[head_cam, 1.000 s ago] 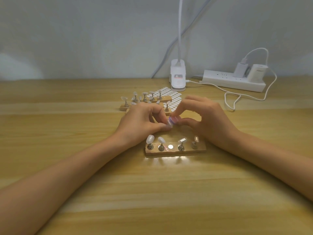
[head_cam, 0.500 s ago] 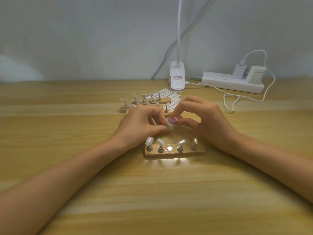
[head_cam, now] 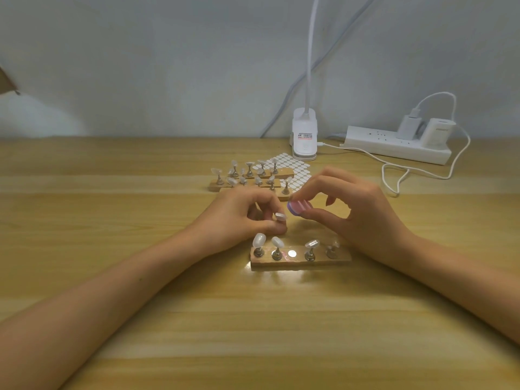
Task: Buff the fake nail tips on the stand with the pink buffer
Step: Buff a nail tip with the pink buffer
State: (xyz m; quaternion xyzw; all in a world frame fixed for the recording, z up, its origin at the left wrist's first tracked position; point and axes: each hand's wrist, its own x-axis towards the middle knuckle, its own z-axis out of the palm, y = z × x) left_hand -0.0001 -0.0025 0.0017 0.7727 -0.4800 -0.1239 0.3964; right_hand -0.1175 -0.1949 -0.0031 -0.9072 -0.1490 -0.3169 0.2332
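A wooden stand (head_cam: pixel 301 261) lies in front of me with several metal pegs that carry fake nail tips (head_cam: pixel 259 240); its middle slot shows only a bare round disc (head_cam: pixel 292 253). My left hand (head_cam: pixel 239 218) pinches one peg with a white nail tip (head_cam: pixel 280 216), lifted just behind the stand. My right hand (head_cam: pixel 357 215) grips the small pink buffer (head_cam: pixel 299 207) between thumb and fingers, a short gap to the right of that tip and not touching it.
Further wooden stands with nail tips (head_cam: pixel 247 178) sit behind my hands, beside a sheet of white adhesive tabs (head_cam: pixel 298 170). A white lamp base (head_cam: pixel 304 136), a power strip (head_cam: pixel 394 147) with chargers and a looping cable (head_cam: pixel 394 175) lie at the back right.
The buffer was pressed against the held nail tip; now my right hand has lifted it slightly up and right, leaving a gap. My left hand keeps hold of the peg.
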